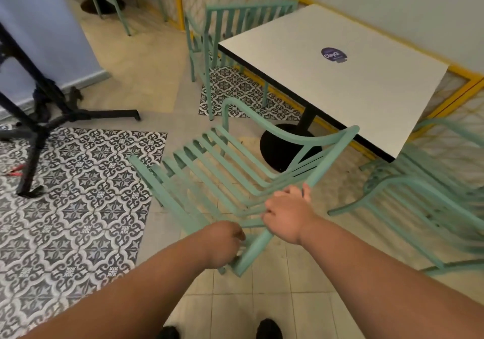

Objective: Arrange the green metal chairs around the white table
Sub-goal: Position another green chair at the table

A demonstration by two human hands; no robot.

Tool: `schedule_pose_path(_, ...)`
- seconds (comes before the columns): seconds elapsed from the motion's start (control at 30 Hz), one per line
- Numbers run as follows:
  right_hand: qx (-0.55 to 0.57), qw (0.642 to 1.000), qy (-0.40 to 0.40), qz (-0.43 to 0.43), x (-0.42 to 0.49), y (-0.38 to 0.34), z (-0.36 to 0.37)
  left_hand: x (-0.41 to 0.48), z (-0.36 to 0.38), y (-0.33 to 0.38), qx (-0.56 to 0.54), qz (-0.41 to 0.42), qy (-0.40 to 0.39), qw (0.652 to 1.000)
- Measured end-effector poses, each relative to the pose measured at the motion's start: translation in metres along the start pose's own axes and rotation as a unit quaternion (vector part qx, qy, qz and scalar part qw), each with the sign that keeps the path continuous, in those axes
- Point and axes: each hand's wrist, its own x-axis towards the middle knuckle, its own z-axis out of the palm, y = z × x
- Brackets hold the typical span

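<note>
Head view: left hand [222,241] and right hand [285,215] held tilted green chair [222,160] beside white table [366,81].
Fingers curled round its frame; setting it level seemed next.

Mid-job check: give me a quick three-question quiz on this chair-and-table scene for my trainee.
1. True or false: the left hand and the right hand both grip the nearest green slatted metal chair.
2. The round purple sticker lies on: A the white square table top; B the floor; C a chair seat.
3. Fill in: the table stands on a round ____ pedestal base.
Key: 1 true; 2 A; 3 black.
</note>
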Motion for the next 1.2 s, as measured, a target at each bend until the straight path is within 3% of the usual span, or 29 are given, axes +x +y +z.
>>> schedule_pose_path(0.1, 0.009, 0.999, -0.027, -0.015, -0.003, 0.001, -0.009, -0.022, 0.010, 0.040, -0.122, 0.011, 0.005, 0.992)
schedule_pose_path(0.17, -0.001, 0.999, -0.037, -0.015, -0.004, -0.001, -0.013, -0.026, 0.026, 0.056, -0.046, 0.003, 0.012, 0.999)
schedule_pose_path(0.23, -0.001, 0.999, -0.047, -0.017, -0.005, -0.002, -0.016, -0.020, 0.037, 0.062, 0.072, -0.017, 0.069, 0.995)
schedule_pose_path(0.3, -0.002, 0.998, -0.053, -0.024, -0.005, 0.000, -0.017, -0.014, 0.040, 0.063, 0.120, -0.021, 0.110, 0.986)
schedule_pose_path(0.53, -0.011, 0.998, -0.043, -0.033, 0.002, 0.006, -0.009, -0.004, 0.038, 0.062, 0.075, -0.054, 0.110, 0.990)
schedule_pose_path(0.93, -0.054, 0.990, -0.099, -0.081, 0.012, 0.014, -0.027, 0.001, 0.035, 0.056, 0.066, 0.002, 0.107, 0.992)
schedule_pose_path(1.07, -0.035, 0.995, -0.009, -0.093, 0.031, 0.044, -0.048, 0.000, 0.034, 0.057, 0.070, 0.007, 0.113, 0.991)
schedule_pose_path(1.2, -0.101, 0.991, 0.032, -0.079, 0.050, 0.076, -0.069, -0.003, 0.033, 0.058, 0.070, 0.003, 0.112, 0.991)
